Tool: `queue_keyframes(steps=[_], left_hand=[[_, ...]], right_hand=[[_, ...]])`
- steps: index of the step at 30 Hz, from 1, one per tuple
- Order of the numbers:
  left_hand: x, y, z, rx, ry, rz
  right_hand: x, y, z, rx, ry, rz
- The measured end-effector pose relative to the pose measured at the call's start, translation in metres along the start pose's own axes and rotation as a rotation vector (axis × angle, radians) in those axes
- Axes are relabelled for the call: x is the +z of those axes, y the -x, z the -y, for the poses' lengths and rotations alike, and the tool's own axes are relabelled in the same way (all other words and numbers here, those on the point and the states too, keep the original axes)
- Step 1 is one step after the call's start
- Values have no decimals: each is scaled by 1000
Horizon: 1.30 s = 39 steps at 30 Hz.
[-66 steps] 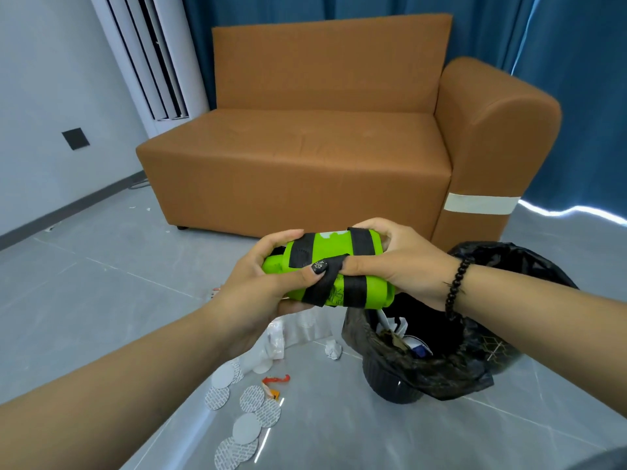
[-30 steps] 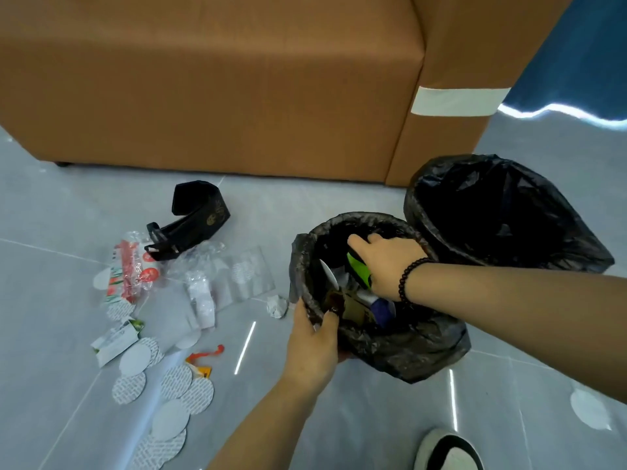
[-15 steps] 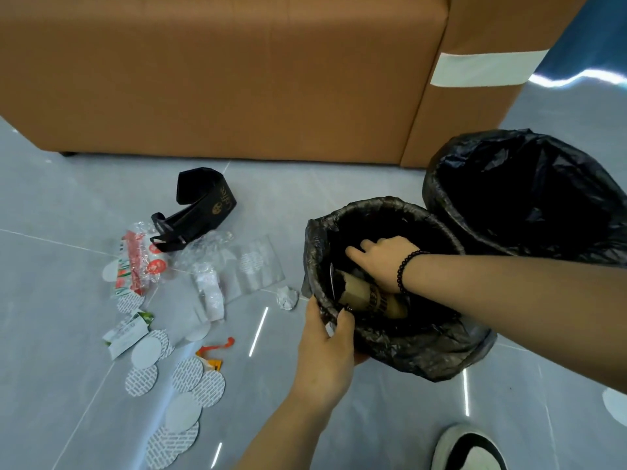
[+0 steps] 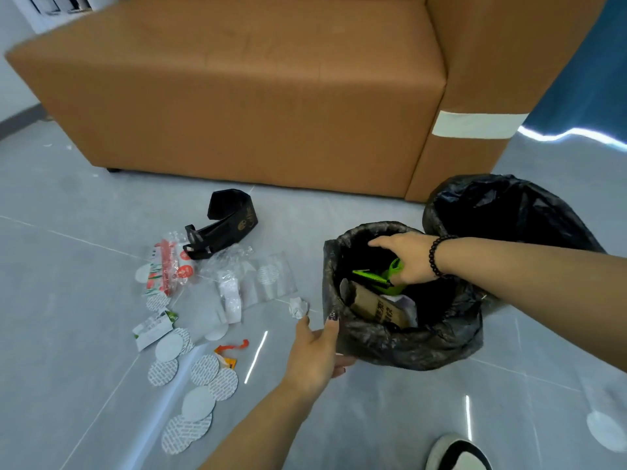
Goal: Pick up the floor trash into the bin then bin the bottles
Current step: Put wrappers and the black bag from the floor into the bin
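Grey tile floor (image 4: 84, 334) | black-lined bin (image 4: 400, 337): crushed green bottle (image 4: 390, 278) | right hand (image 4: 409, 257) fingers relaxed above | left hand (image 4: 317, 354) spread

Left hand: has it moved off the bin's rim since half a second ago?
Yes. The left hand has come down off the rim of the bin and now lies open against the bag's outer side, near the floor.

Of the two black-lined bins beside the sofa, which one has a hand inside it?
The nearer bin, left of the other: the right hand reaches into it over cardboard and green trash. The farther bin by the sofa arm has no hand inside.
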<state>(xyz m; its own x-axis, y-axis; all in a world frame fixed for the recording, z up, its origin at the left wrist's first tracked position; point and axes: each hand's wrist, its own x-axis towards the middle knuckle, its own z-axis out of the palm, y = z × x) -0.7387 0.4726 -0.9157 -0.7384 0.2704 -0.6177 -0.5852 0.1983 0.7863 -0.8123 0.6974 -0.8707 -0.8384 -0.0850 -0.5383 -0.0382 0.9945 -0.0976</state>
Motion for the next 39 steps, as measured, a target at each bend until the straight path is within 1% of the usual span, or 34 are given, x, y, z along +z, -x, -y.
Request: queue_keyframes(steps=[5, 9, 13, 16, 19, 22, 25, 27, 29, 30, 31, 33, 34, 35, 37, 38, 39], left_hand=[[-21, 4, 6, -86, 14, -103], [-46, -5, 15, -117, 83, -210], [-77, -17, 27, -147, 172, -329], [-102, -28, 39, -191, 250, -378], [-123, -41, 48, -256, 313, -407], [-141, -62, 58, -253, 347, -424], [-146, -73, 61, -244, 381, -419], [-152, -88, 65, -218, 368, -436], [-162, -103, 65, -146, 276, -503], [-167, -107, 63, -83, 194, -551], [-174, -114, 64, -12, 78, -596], [-189, -126, 67, 105, -185, -624], [-196, -135, 71, 144, -342, -601], [-202, -144, 76, 144, -515, -532], [-208, -156, 83, 107, -819, -348], [-209, -160, 85, 94, -927, -295], [-209, -163, 87, 81, -982, -273]], right_hand=[[-27, 24, 34, -63, 4, -175], [-39, 30, 83, -182, -82, -232], [-31, 13, 133, -230, -139, -208], [-15, -18, 164, -221, -195, -195], [5, -55, 184, -162, -259, -171], [29, -96, 199, -96, -294, -127], [52, -116, 200, -30, -345, -80], [71, -137, 202, -21, -334, -37], [91, -157, 204, -29, -299, -19], [99, -165, 204, -30, -291, -23], [107, -175, 205, -30, -288, -29], [119, -192, 208, -34, -278, -23], [124, -199, 210, -49, -243, 6], [130, -206, 212, -69, -181, 43], [138, -215, 212, -104, -57, 101], [141, -219, 211, -105, -28, 118], [144, -221, 208, -91, -20, 141]])
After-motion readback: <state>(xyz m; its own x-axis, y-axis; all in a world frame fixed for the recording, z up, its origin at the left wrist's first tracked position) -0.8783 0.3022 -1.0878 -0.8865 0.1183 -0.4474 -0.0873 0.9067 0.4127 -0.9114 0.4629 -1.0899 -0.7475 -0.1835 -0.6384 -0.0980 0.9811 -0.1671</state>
